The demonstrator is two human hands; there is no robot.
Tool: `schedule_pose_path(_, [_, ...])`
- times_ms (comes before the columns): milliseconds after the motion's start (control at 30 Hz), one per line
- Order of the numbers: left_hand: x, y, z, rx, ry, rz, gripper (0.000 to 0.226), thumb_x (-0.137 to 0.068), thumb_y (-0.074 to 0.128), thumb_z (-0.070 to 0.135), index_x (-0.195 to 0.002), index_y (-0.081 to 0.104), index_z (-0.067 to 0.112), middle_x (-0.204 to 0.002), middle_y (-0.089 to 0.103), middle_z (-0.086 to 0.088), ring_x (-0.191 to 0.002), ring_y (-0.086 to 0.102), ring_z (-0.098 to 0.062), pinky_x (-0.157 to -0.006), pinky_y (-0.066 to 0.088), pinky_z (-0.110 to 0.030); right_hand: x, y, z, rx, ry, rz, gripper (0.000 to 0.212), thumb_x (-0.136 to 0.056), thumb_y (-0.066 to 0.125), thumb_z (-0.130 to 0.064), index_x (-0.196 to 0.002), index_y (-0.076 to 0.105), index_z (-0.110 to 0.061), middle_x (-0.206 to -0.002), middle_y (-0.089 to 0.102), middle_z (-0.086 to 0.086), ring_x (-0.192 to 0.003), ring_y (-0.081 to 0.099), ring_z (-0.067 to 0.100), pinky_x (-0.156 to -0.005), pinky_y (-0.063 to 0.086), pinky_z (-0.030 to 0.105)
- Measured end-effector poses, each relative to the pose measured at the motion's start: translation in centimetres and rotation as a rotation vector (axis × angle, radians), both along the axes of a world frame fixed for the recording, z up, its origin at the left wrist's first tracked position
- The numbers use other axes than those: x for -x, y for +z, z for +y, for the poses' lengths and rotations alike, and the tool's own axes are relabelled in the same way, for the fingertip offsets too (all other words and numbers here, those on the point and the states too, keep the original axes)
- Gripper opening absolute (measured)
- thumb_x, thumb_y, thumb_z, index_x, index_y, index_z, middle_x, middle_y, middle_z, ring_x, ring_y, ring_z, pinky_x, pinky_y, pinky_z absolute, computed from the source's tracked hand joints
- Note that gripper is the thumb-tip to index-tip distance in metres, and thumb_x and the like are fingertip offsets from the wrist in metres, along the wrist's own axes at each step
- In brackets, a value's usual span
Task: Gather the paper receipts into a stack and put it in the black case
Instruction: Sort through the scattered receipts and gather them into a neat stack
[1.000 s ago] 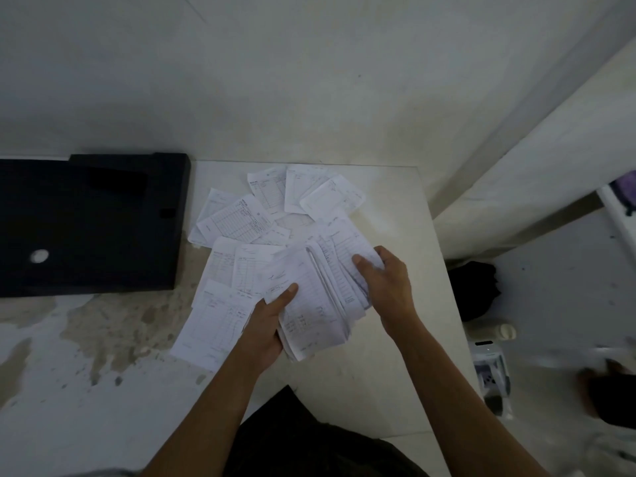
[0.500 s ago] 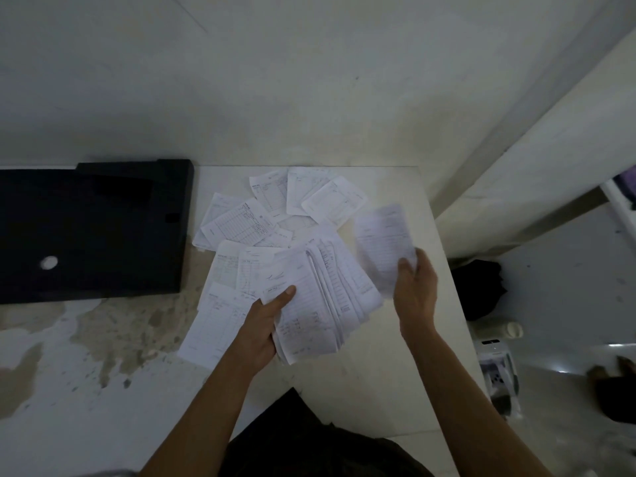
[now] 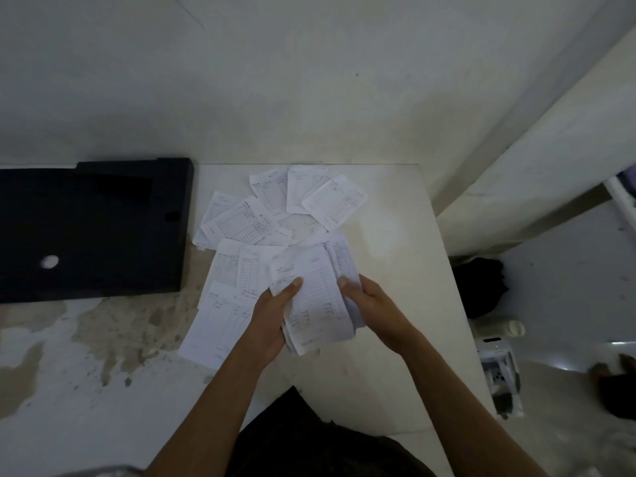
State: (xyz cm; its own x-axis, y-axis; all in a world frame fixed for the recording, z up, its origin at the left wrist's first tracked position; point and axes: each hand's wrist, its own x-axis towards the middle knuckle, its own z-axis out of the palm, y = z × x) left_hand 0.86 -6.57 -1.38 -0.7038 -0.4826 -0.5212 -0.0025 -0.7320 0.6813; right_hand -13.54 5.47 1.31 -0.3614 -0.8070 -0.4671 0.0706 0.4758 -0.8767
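Note:
A stack of white paper receipts is held above the table between both hands. My left hand grips its left edge with the thumb on top. My right hand presses against its right edge. Several loose receipts lie spread on the white table, some behind the stack and some to its left. The black case lies flat at the table's left, apart from the papers, with a small pale round mark on it.
A wall rises directly behind the table. The table's left part has a worn, stained surface. Past the right edge, on the floor, are a dark bag and a white device.
My right hand lifted one receipt off to the right, then brought it back onto the stack. Both hands now hold the stack, which looks squarer than before.

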Motion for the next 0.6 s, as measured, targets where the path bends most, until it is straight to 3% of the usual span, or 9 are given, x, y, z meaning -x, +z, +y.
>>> schedule_pose_path(100, [0.2,-0.3,0.2,0.075,-0.015,-0.058,0.046,-0.089,0.063,0.016,-0.134,0.052,0.018,-0.128,0.064,-0.007,-0.116,0.061,-0.029,-0.087,0.056,-0.046,-0.3,-0.8,0.0,-0.051,-0.056,0.077,0.038,-0.104,0.037,-0.040,-0.129,0.061,-0.025,-0.119,0.069,-0.006,-0.107,0.065,0.007,-0.090,0.052,0.026])
schedule_pose_path(200, [0.0,-0.8,-0.2,0.190,0.025,-0.171,0.048,-0.080,0.073,0.020,-0.126,0.059,0.021,-0.122,0.067,-0.004,-0.114,0.063,-0.026,-0.093,0.052,-0.049,0.4,-1.7,0.4,-0.077,-0.225,0.343,0.024,-0.102,0.042,-0.021,-0.099,0.066,-0.018,-0.090,0.068,-0.002,-0.077,0.059,0.005,-0.066,0.045,0.016])
schedule_pose_path(267, [0.1,-0.9,-0.3,0.262,0.069,-0.260,0.041,-0.077,0.077,0.023,-0.116,0.065,0.021,-0.112,0.071,-0.002,-0.107,0.065,-0.022,-0.091,0.054,-0.044,0.6,-2.3,0.7,-0.075,-0.263,0.425,0.028,-0.098,0.042,-0.009,-0.089,0.066,-0.018,-0.081,0.067,-0.006,-0.068,0.056,0.000,-0.059,0.042,0.010])
schedule_pose_path(367, [0.5,-1.2,0.1,0.423,0.032,-0.372,0.029,-0.080,0.075,0.020,-0.107,0.064,0.021,-0.099,0.069,0.002,-0.096,0.066,-0.018,-0.083,0.054,-0.034,-0.3,-3.7,0.6,-0.057,-0.280,0.333,0.024,-0.093,0.046,-0.011,-0.102,0.068,-0.011,-0.097,0.071,0.003,-0.088,0.066,0.011,-0.072,0.049,0.014])
schedule_pose_path(433, [0.2,-1.3,0.7,0.539,-0.040,-0.371,0.027,-0.076,0.075,0.027,-0.101,0.065,0.021,-0.096,0.069,0.002,-0.092,0.066,-0.013,-0.084,0.054,-0.035,-1.2,-4.7,0.7,-0.014,-0.288,0.250,0.038,-0.085,0.052,-0.020,-0.121,0.062,-0.013,-0.115,0.069,0.005,-0.105,0.066,0.019,-0.085,0.056,0.027])
schedule_pose_path(500, [-0.3,-2.0,0.9,0.618,-0.051,-0.370,0.048,-0.066,0.072,0.041,-0.106,0.067,0.014,-0.104,0.070,-0.003,-0.097,0.066,-0.011,-0.087,0.054,-0.034,-1.7,-5.5,0.8,-0.015,-0.289,0.205,0.058,-0.072,0.057,-0.024,-0.130,0.054,-0.018,-0.124,0.064,0.002,-0.112,0.062,0.020,-0.090,0.057,0.036])
schedule_pose_path(600, [0.0,-2.4,1.1,0.607,-0.066,-0.436,0.040,-0.073,0.074,0.030,-0.108,0.063,0.011,-0.107,0.067,-0.008,-0.099,0.065,-0.017,-0.083,0.050,-0.018,-2.1,-5.5,0.4,0.002,-0.306,0.166,0.067,-0.069,0.058,-0.016,-0.135,0.046,-0.023,-0.127,0.060,0.001,-0.115,0.059,0.020,-0.090,0.058,0.043])
